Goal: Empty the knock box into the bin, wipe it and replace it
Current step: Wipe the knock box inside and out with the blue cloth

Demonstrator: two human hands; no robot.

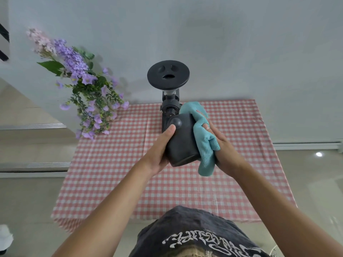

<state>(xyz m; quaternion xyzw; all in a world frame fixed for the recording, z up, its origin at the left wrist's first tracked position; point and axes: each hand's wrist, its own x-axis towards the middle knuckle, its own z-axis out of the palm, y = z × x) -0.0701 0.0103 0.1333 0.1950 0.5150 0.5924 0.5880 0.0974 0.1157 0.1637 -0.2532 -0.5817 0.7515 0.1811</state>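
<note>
The knock box point(182, 140) is a black, rounded container held in the air above the table, tilted with its base toward me. My left hand point(161, 151) grips its left side, thumb near a round knob on the box. My right hand point(222, 147) presses a light blue cloth point(203, 134) against the box's right side; the cloth drapes over the top edge and hangs below the hand. The inside of the box is hidden.
A table with a red-and-white checked cloth point(115, 164) lies below my hands. A black coffee grinder point(168, 86) with a round lid stands at the table's far edge by the white wall. Purple artificial flowers point(87, 89) reach in from the left.
</note>
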